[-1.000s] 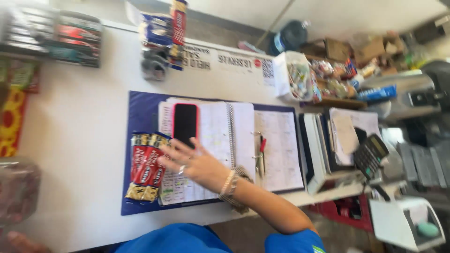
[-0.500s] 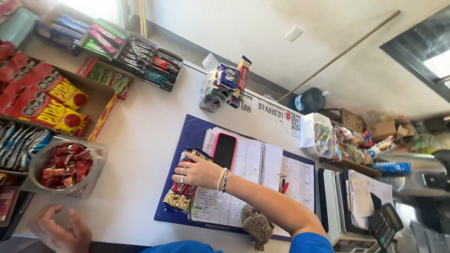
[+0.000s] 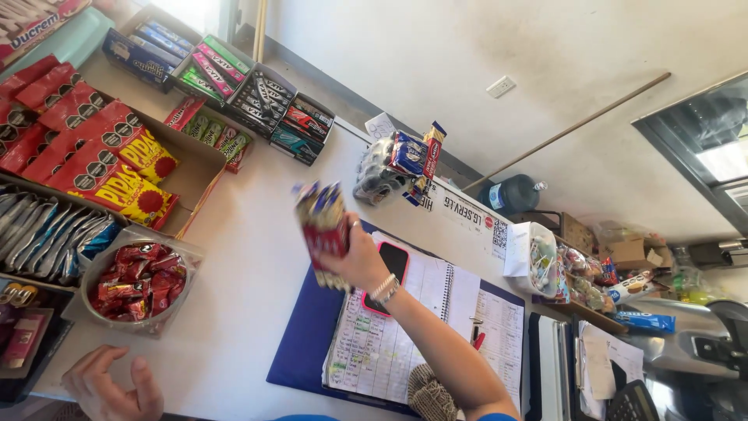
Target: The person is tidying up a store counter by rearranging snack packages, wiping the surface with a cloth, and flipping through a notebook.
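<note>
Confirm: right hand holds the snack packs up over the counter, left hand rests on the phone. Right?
Not quite. The head view shows the left hand resting on the counter edge, far from the phone. The right hand does hold the snack packs up over the counter.

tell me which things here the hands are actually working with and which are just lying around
In hand:
- right hand lifting a bunch of snack packets
- left hand open, resting at the counter edge

Lying about:
- pink phone on the open notebook
- bowl of red sweets
- gum boxes
- water jug
</note>
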